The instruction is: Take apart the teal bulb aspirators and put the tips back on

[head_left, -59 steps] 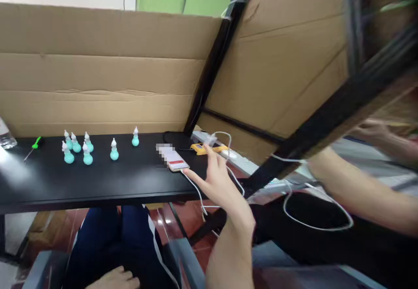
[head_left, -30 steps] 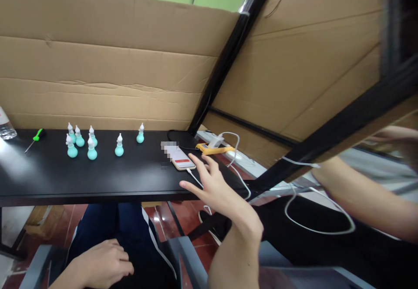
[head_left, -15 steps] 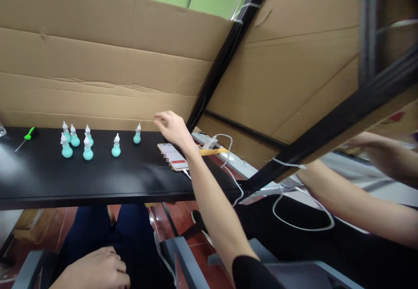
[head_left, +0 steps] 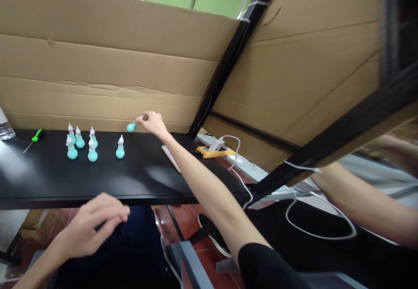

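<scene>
My right hand (head_left: 154,123) is closed on a small bulb syringe (head_left: 131,127) with a teal bulb and a white nozzle. It holds the nozzle end, and the bulb hangs tilted down to the left above the far part of the black table (head_left: 143,180). My left hand (head_left: 93,223) is raised over my lap near the table's front edge, with nothing in it, fingers stretched and thumb apart. A like bulb syringe (head_left: 120,148) stands alone on the table. Further left, several more stand upright in a cluster, among them a front one (head_left: 92,153).
A phone (head_left: 171,158) lies partly behind my right forearm. A green-handled screwdriver (head_left: 35,138) and a clear bottle (head_left: 5,128) are at left. Cardboard (head_left: 107,71) walls the back. On the right are a yellow tool (head_left: 209,152), white cables, a black frame post (head_left: 225,58) and another person's arm (head_left: 362,202).
My right hand has moved left and taken up the bulb syringe that stood near the phone. My left hand has risen from my lap and opened. The view has shifted slightly.
</scene>
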`<action>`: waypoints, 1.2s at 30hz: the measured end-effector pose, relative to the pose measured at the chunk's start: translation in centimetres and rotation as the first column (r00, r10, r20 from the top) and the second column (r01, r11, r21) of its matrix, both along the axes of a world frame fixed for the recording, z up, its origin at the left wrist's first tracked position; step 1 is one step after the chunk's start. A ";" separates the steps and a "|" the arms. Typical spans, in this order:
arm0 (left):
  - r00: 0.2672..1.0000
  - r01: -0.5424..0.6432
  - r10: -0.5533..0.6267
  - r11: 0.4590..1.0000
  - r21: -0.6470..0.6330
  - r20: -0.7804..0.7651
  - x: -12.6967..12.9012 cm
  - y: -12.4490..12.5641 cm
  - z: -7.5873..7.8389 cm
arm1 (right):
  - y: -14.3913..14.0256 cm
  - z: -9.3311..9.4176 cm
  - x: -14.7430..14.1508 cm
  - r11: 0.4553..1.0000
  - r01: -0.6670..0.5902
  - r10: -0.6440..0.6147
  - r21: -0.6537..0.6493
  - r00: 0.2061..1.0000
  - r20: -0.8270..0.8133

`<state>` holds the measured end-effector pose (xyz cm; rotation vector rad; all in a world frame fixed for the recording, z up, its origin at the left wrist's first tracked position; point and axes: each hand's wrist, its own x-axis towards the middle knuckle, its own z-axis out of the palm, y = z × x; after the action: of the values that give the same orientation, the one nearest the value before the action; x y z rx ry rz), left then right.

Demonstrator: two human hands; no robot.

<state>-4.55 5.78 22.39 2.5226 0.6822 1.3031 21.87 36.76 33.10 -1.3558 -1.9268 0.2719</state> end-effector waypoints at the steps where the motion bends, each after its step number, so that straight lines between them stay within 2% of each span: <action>1: 0.994 -0.085 0.081 0.995 0.053 0.069 0.1 1.2 1.7 | -0.1 -0.1 -0.7 1.000 0.010 -0.008 0.013 0.988 -0.157; 2: 0.978 -0.170 0.153 0.978 0.119 0.143 0.3 2.6 3.3 | -0.1 -0.4 -1.5 1.000 -0.004 0.005 0.005 0.945 -0.328; 3: 0.953 -0.250 0.207 0.949 0.190 0.219 0.5 4.3 4.8 | -0.2 -0.9 -2.4 0.999 -0.053 0.040 -0.011 0.864 -0.503; 4: 0.928 -0.332 0.271 0.913 0.238 0.257 0.9 6.2 6.3 | -0.3 -1.5 -3.3 0.994 -0.110 0.069 -0.022 0.752 -0.655; 5: 0.913 -0.396 0.339 0.873 0.285 0.229 1.4 8.3 7.6 | -0.4 -2.4 -4.1 0.985 -0.172 0.091 -0.027 0.642 -0.761; 7: 0.871 -0.486 0.476 0.789 0.375 0.125 2.6 12.6 9.9 | -0.6 -4.2 -5.5 0.968 -0.252 0.118 -0.010 0.487 -0.866; 8: 0.838 -0.519 0.542 0.754 0.402 0.066 3.2 14.8 10.8 | -0.8 -5.1 -6.0 0.960 -0.279 0.127 -0.003 0.448 -0.885; 10: 0.767 -0.540 0.631 0.734 0.411 -0.118 4.5 18.6 11.8 | -1.0 -6.2 -6.2 0.960 -0.280 0.133 0.021 0.388 -0.912; 12: 0.701 -0.558 0.674 0.723 0.408 -0.235 5.5 21.5 12.0 | -1.1 -6.5 -5.8 0.947 -0.317 0.171 0.057 0.344 -0.923; 15: 0.636 -0.596 0.711 0.699 0.395 -0.299 5.9 24.4 11.4 | -1.3 -5.8 -4.6 0.905 -0.410 0.251 0.115 0.298 -0.921; 16: 0.637 -0.583 0.691 0.722 0.374 -0.341 5.7 25.1 11.1 | -1.4 -5.5 -4.2 0.895 -0.427 0.270 0.125 0.297 -0.916; 18: 0.686 -0.511 0.588 0.809 0.291 -0.429 5.0 26.1 10.5 | -1.6 -5.1 -3.7 0.886 -0.446 0.287 0.124 0.320 -0.903; 20: 0.732 -0.463 0.522 0.853 0.243 -0.439 4.1 26.8 10.0 | -1.9 -4.9 -3.4 0.878 -0.471 0.278 0.090 0.347 -0.896; 23: 0.758 -0.433 0.498 0.867 0.247 -0.421 2.8 27.2 9.4 | -2.3 -4.8 -3.5 0.843 -0.538 0.192 -0.009 0.317 -0.929; 26: 0.749 -0.450 0.525 0.851 0.272 -0.404 2.2 26.9 9.0 | -2.4 -4.5 -3.7 0.799 -0.596 0.095 -0.084 0.263 -0.960; 27: 0.738 -0.462 0.544 0.839 0.288 -0.399 2.1 26.7 9.0 | -2.4 -4.4 -3.7 0.802 -0.589 0.095 -0.098 0.289 -0.953; 28: 0.726 -0.476 0.564 0.825 0.305 -0.393 2.1 26.5 8.9 | -2.4 -4.3 -3.6 0.823 -0.556 0.113 -0.118 0.363 -0.925; 29: 0.715 -0.493 0.586 0.809 0.321 -0.380 2.2 26.3 8.9 | -2.3 -4.3 -3.5 0.862 -0.486 0.138 -0.148 0.504 -0.853; 31: 0.704 -0.526 0.622 0.781 0.337 -0.343 2.2 26.1 8.8 | -1.9 -4.5 -3.0 0.945 -0.266 0.125 -0.188 0.829 -0.546; 32: 0.703 -0.539 0.633 0.771 0.338 -0.324 2.3 26.0 8.7 | -1.7 -4.8 -2.8 0.969 -0.158 0.083 -0.188 0.931 -0.356; 34: 0.699 -0.555 0.645 0.761 0.336 -0.309 2.2 25.9 8.6 | -1.2 -5.5 -2.3 0.978 -0.039 0.021 -0.204 0.995 -0.094; 36: 0.694 -0.557 0.645 0.763 0.329 -0.320 2.0 25.8 8.5 | -0.8 -6.3 -1.9 0.964 -0.031 0.026 -0.265 0.999 -0.022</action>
<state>-2.51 31.61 30.89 2.9070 1.6844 1.0126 19.93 35.96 26.83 -1.4906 -1.9475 0.5724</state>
